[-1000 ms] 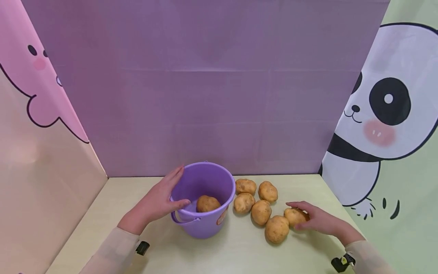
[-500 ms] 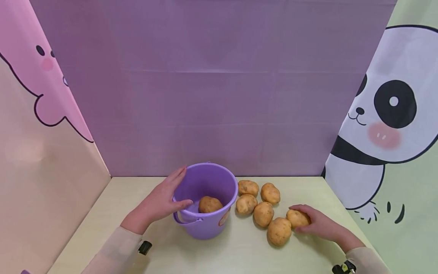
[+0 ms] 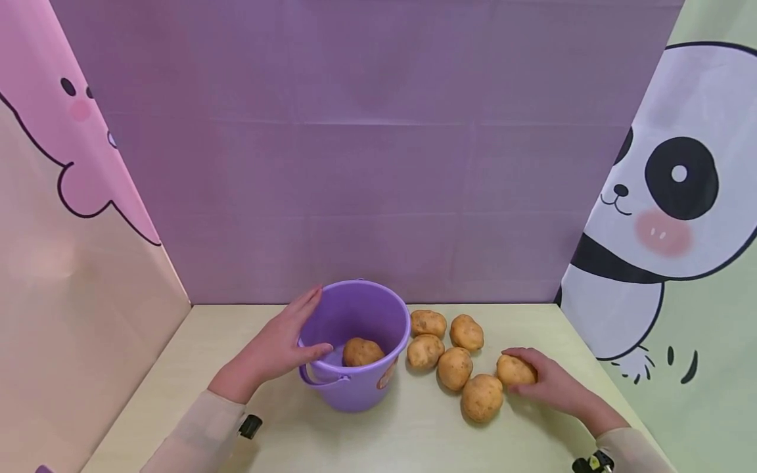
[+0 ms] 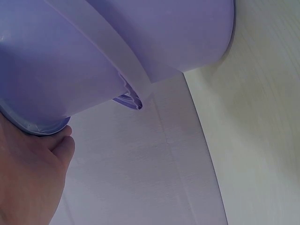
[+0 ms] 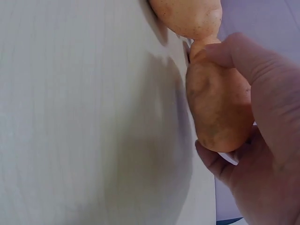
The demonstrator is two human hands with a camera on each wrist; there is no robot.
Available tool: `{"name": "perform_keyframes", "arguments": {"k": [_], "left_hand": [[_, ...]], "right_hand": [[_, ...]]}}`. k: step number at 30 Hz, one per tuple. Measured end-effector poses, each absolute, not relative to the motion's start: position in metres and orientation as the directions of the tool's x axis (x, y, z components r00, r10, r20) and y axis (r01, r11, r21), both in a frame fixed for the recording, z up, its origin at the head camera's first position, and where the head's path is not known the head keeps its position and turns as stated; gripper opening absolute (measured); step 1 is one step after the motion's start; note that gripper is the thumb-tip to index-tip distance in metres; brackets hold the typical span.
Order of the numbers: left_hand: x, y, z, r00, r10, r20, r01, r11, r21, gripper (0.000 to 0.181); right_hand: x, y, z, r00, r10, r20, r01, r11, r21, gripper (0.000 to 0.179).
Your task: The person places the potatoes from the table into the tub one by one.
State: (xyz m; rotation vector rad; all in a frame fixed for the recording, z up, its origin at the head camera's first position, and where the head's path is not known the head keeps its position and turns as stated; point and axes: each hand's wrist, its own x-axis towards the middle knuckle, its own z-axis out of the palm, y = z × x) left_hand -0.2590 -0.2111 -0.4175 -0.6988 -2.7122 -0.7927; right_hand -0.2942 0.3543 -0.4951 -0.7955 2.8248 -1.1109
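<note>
In the head view a purple bucket [image 3: 353, 389] stands upright on the table, with one potato [image 3: 362, 352] inside it. My left hand [image 3: 278, 345] holds the bucket's left rim, its thumb reaching over the edge. The left wrist view shows that hand [image 4: 30, 173] against the rim; most of its fingers are hidden. On the right, my right hand [image 3: 552, 381] grips a potato [image 3: 516, 370] between thumb and fingers. In the right wrist view this potato [image 5: 218, 103] lies close to another potato [image 5: 192, 16]. I cannot tell whether it is off the table.
Several loose potatoes, among them a round potato [image 3: 481, 398] and a middle potato [image 3: 455, 369], lie between the bucket and my right hand. The bucket's handle [image 3: 324, 381] hangs at its front. A purple backdrop [image 3: 378, 164] closes off the table's [image 3: 414, 440] far edge.
My right hand has closed further round the potato, which has shifted slightly away from the round one beside it. The left hand stays on the bucket. The head view has shifted slightly.
</note>
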Motion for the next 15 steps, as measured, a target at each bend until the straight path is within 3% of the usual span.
{"name": "perform_keyframes", "arguments": {"k": [9, 15], "left_hand": [[-0.2595, -0.2121, -0.4181, -0.861, 0.375, 0.342, 0.500, 0.743, 0.445, 0.107], [-0.2608, -0.2117, -0.4186, -0.860, 0.376, 0.345, 0.503, 0.740, 0.447, 0.107]], "right_hand": [[-0.2981, 0.3523, -0.4953, -0.874, -0.394, 0.285, -0.479, 0.597, -0.644, 0.062], [-0.2978, 0.3496, -0.4907, -0.886, -0.373, 0.275, -0.457, 0.602, -0.655, 0.060]]}}
